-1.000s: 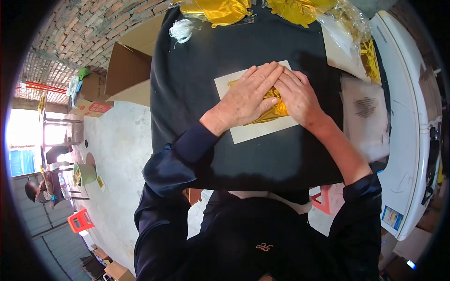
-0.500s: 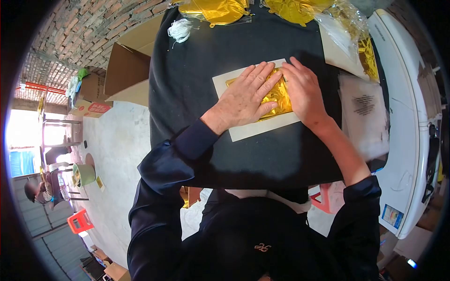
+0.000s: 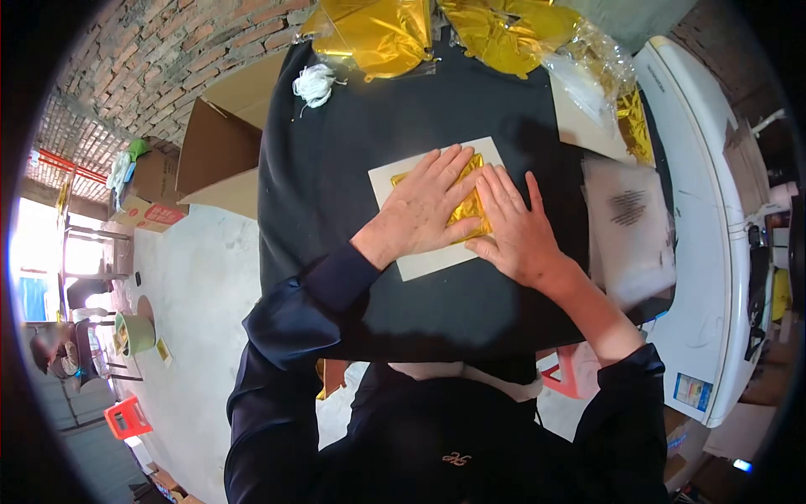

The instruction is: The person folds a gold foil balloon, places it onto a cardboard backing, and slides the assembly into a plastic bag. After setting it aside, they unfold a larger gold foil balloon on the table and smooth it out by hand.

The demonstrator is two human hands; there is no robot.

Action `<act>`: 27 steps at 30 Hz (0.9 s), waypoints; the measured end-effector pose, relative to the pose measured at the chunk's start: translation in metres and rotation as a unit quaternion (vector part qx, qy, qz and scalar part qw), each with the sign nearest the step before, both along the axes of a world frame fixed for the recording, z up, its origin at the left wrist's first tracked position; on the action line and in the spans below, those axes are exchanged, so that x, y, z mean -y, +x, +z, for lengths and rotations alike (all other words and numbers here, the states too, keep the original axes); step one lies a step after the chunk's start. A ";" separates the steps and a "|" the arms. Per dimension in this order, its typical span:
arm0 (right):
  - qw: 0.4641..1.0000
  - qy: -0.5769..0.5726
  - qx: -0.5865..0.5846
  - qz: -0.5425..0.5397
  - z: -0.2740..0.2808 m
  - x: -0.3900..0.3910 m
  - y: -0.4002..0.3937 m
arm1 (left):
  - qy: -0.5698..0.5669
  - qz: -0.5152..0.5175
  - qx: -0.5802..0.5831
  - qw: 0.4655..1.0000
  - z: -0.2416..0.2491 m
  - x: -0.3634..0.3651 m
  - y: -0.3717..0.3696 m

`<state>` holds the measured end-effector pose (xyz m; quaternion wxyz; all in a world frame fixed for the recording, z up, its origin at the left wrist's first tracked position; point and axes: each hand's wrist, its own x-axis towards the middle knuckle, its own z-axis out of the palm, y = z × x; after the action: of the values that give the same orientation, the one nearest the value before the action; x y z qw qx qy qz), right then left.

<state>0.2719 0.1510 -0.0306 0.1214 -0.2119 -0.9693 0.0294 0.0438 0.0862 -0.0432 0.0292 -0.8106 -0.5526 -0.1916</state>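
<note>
A folded piece of shiny gold foil (image 3: 468, 217) lies on a white card (image 3: 420, 267) in the middle of the black-covered table. My left hand (image 3: 424, 202) rests flat across the foil's left part, fingers stretched out and thumb apart. From the right, my right hand (image 3: 519, 225) lies over the foil's right side and the card's edge, its fingers extended and its thumb pointing left. Between the two hands a strip of gold shows; the rest of the foil is covered by them.
Gold foil pieces in clear plastic (image 3: 378, 38) lie at the table's far edge, near a bundle of white string (image 3: 314, 86). Clear plastic bags (image 3: 630, 227) are stacked at right beside a white appliance (image 3: 701, 252). An open cardboard box (image 3: 214, 155) stands left. A person (image 3: 63, 349) sits far left.
My right hand has slid toward me along the card and flattened, with its thumb now out to the left. My left hand stays on the foil. The whole view has shifted slightly.
</note>
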 end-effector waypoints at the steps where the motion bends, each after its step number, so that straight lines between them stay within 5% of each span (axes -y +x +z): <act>1: 1.000 -0.001 0.008 -0.010 0.001 0.000 0.003 | 0.004 0.001 0.006 1.000 -0.001 0.000 0.001; 5: 0.999 0.004 0.027 -0.029 0.009 0.004 0.017 | 0.006 0.003 0.001 1.000 -0.005 0.000 0.000; 9: 0.995 0.026 -0.096 -0.028 0.007 -0.013 0.030 | 0.007 0.009 -0.013 1.000 -0.007 0.000 0.001; 15: 0.979 -0.071 -0.165 -0.096 0.003 -0.010 0.029 | -0.019 0.031 -0.038 0.999 -0.004 0.002 0.002; 21: 0.901 -0.357 -0.184 -0.164 0.005 -0.033 0.029 | -0.045 0.048 -0.056 0.996 -0.005 0.002 0.003; 24: 0.775 -0.567 -0.150 -0.234 0.026 -0.047 0.029 | -0.050 0.048 -0.062 0.996 -0.006 0.002 0.003; 27: 0.773 -0.581 -0.122 -0.223 0.041 -0.051 0.022 | -0.055 0.044 -0.055 0.996 -0.005 0.002 0.003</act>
<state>0.2938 0.2020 0.0107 0.0957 -0.4472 -0.6698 0.5850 0.0466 0.0845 -0.0479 0.0235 -0.7949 -0.5953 -0.1148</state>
